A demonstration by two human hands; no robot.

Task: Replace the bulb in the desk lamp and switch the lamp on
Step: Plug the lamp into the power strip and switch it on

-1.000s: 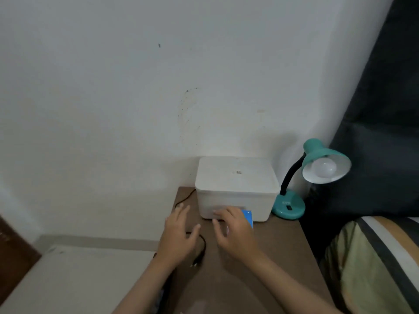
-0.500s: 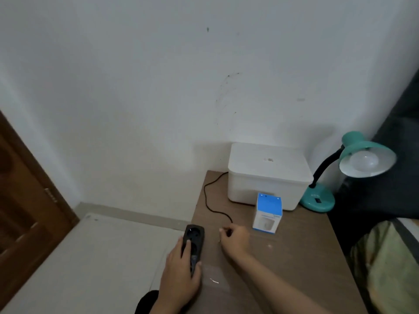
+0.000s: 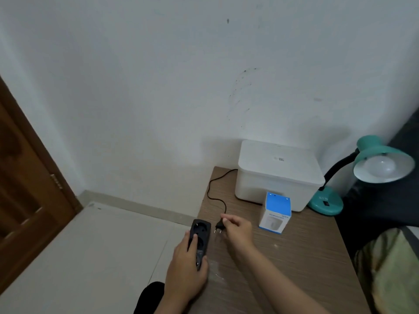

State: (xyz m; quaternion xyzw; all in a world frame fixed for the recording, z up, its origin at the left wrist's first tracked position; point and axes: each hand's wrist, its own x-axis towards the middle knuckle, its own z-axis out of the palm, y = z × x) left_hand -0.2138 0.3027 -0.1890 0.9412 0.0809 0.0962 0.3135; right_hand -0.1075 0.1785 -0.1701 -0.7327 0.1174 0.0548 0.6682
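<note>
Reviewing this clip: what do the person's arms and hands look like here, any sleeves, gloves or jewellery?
Both forearms are bare up to the frame's lower edge, with no sleeve in view. The left hand and right hand wear no gloves, and no rings, watch or bracelets show. No markings are visible on either.

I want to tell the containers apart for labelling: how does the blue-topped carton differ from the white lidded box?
The carton has a blue top and printed front; the white box is plain white. The carton is smaller and stands taller than wide; the white box is broad and low. The carton stands in front, the white box by the wall. Both sit closed on the table.
</note>
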